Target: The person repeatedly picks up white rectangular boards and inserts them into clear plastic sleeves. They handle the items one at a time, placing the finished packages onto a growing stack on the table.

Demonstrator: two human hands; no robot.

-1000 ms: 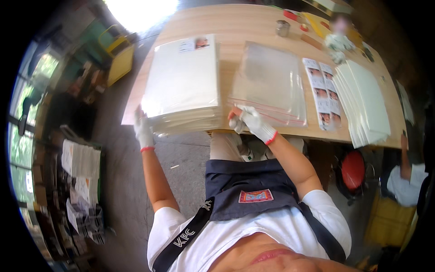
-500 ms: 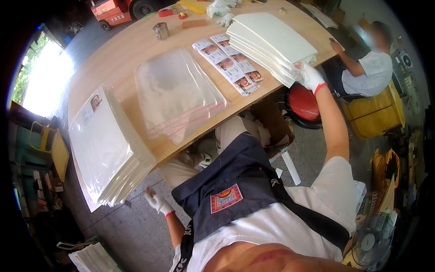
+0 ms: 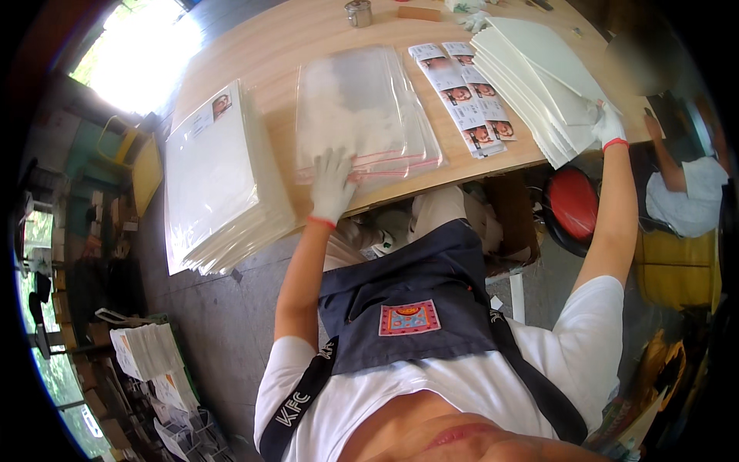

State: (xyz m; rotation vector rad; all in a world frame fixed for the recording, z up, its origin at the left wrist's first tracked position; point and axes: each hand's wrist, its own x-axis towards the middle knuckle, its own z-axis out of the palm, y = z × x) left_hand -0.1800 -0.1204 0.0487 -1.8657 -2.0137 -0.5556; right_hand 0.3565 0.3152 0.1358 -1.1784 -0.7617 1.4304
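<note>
Presently, the left hand, in a white glove with a red cuff, lies flat with fingers spread on the near edge of a stack of clear plastic sleeves; it presses on the stack and grips nothing. The sleeves lie at the middle of the wooden table, their red-lined sealing strips toward the person. The right hand, gloved alike, reaches to the right and is at the near corner of a fanned stack of white sheets near the table's right end; the fingers appear curled onto the edge of the top sheets, though whether they pinch a sheet cannot be told. Between the sleeves and the white sheets lie two rows of printed cards with small portrait pictures, just beside both stacks. At the left end of the table sits a tall pile of bagged white sheets, overhanging the table edge, well apart from either hand. A small metal tin stands at the far side of the table. A red stool shows below the table edge on the right, and another person in a white shirt sits beyond it.
</note>
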